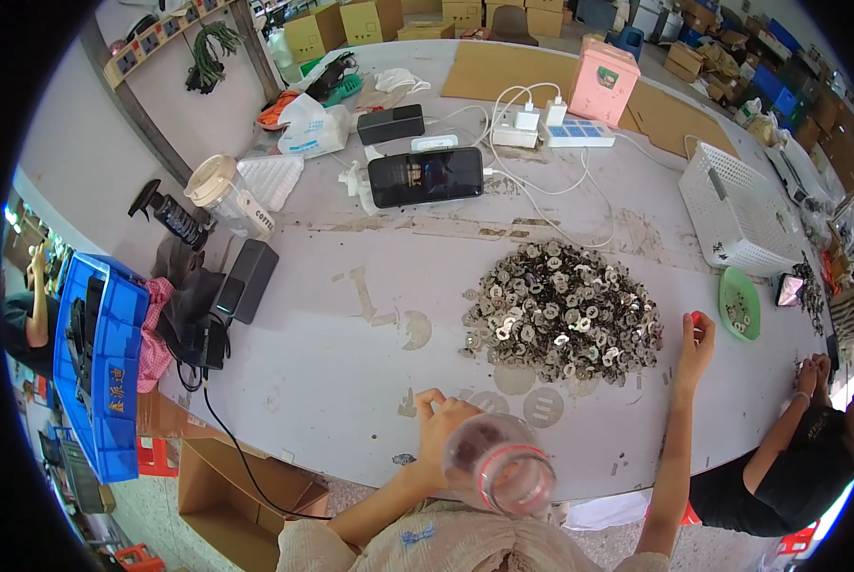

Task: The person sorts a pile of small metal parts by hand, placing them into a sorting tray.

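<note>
A heap of small shiny metal pieces (570, 310), ring-like with tabs, lies on the white table between my hands. My left hand (441, 434) is near the front edge, its fingers bent together. A clear jar (492, 458) with a reddish ring at its open mouth covers part of that hand, and whether the hand touches it does not show. To the right of the heap my right hand (696, 351) is raised with its fingers curled in, and anything between them is too small to make out. A green dish (740, 305) with a few small pieces sits beyond it.
A phone (427, 178) leans near the back, with chargers and white cables (541, 181) beside it. A white basket (737, 214) stands at right. At left are a blue crate (98, 372), a jar with a beige lid (231, 197) and a dark box (246, 281). A co-worker (789, 462) sits at right.
</note>
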### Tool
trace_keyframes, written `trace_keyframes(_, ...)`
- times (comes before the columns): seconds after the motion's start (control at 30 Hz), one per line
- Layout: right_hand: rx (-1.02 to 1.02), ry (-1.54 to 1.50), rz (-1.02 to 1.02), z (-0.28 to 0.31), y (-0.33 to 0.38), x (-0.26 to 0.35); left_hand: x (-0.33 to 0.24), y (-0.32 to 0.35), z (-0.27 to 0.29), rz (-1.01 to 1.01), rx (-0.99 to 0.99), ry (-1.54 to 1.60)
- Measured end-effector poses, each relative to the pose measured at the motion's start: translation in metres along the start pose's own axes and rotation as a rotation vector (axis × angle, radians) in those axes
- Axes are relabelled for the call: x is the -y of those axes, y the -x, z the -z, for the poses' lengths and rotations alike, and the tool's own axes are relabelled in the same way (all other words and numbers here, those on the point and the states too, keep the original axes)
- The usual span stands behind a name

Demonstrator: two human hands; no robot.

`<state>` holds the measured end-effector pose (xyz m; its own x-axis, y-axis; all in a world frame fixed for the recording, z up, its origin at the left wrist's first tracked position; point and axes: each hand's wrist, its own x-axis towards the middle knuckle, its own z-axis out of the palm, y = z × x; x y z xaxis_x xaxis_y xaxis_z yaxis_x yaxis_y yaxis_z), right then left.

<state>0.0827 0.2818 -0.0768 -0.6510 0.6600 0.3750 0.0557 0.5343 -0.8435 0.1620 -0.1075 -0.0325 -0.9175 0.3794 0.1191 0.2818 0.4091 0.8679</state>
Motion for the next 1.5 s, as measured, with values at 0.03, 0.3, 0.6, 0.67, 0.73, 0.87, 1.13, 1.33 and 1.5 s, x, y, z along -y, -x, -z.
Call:
trace_keyframes(0.03,-0.004,0.011,-0.006,0.0,0.0,0.003,0.004,0.001,-0.003,-0.06,-0.041,-0.01)
trace_keyframes(0.3,0.01,0.032,-0.021,0.001,0.0,-0.004,-0.007,-0.006,0.006,-0.146,0.085,-0.004)
trace_keyframes(0.6,0.076,-0.063,-0.025,-0.001,0.001,-0.005,0.017,-0.004,-0.012,-0.486,-0.033,-0.074)
trace_keyframes(0.67,0.033,-0.04,-0.028,-0.001,0.001,-0.001,0.007,-0.007,-0.009,-0.49,-0.041,-0.091)
trace_keyframes(0.73,0.026,-0.069,-0.031,0.0,0.0,-0.006,0.0,-0.01,-0.007,-0.477,-0.048,-0.042)
trace_keyframes(0.87,0.053,-0.13,-0.053,-0.002,0.002,-0.002,-0.013,-0.012,-0.003,-0.457,-0.023,-0.052)
trace_keyframes(1.13,0.04,-0.153,-0.044,-0.003,0.002,-0.002,-0.015,-0.012,-0.009,-0.515,-0.09,0.012)
trace_keyframes(1.33,0.034,-0.149,-0.052,-0.004,0.002,-0.004,-0.018,-0.013,-0.002,-0.503,-0.035,-0.073)
trace_keyframes(1.5,0.03,-0.149,-0.049,-0.004,0.002,-0.003,-0.017,-0.011,0.002,-0.37,-0.023,-0.105)
